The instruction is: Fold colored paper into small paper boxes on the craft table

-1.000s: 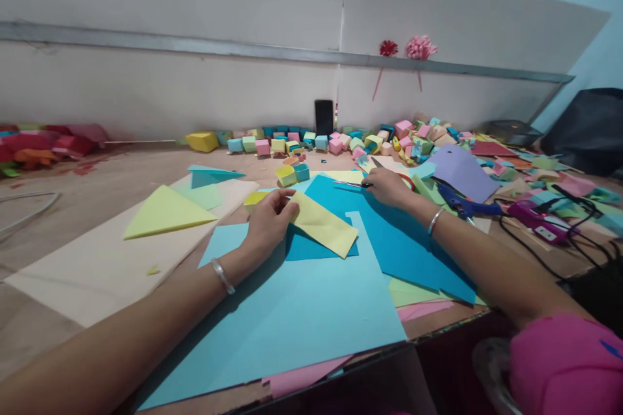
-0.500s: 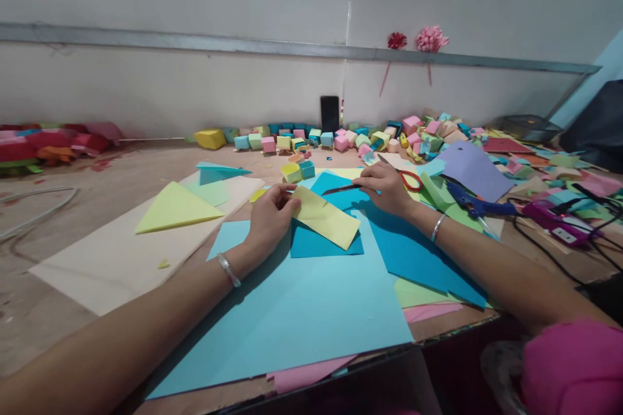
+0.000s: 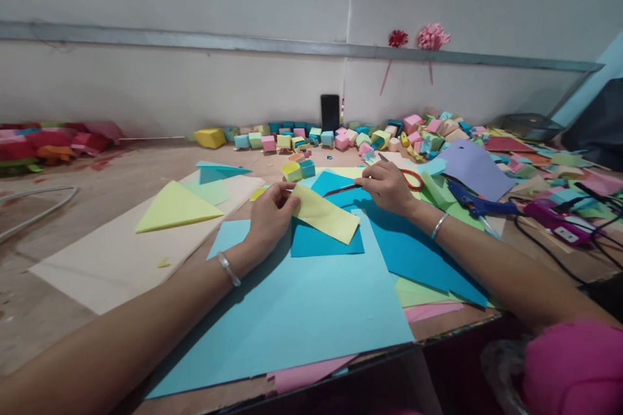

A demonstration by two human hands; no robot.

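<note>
My left hand (image 3: pixel 271 220) pinches the upper left end of a small pale yellow paper piece (image 3: pixel 328 214), which tilts down to the right. Under it, a dark blue paper piece (image 3: pixel 326 243) rests on a large light blue sheet (image 3: pixel 292 311). My right hand (image 3: pixel 388 188) is closed around a pair of scissors (image 3: pixel 342 190); a dark blade sticks out to the left, close to the yellow paper's top edge but apart from it. Behind that hand shows an orange-red handle loop. The grip itself is partly hidden by the fingers.
Small paper boxes (image 3: pixel 269 144) line the wall beside an upright phone (image 3: pixel 329 112). A folded yellow paper (image 3: pixel 178 207) lies left on a pale sheet (image 3: pixel 107 266). To the right are a blue glue gun (image 3: pixel 479 204), a purple power strip (image 3: pixel 559 220) and black cables.
The yellow paper's lower right end has risen slightly. Both hands keep nearly the same place and grip, and the blade stays beside the paper.
</note>
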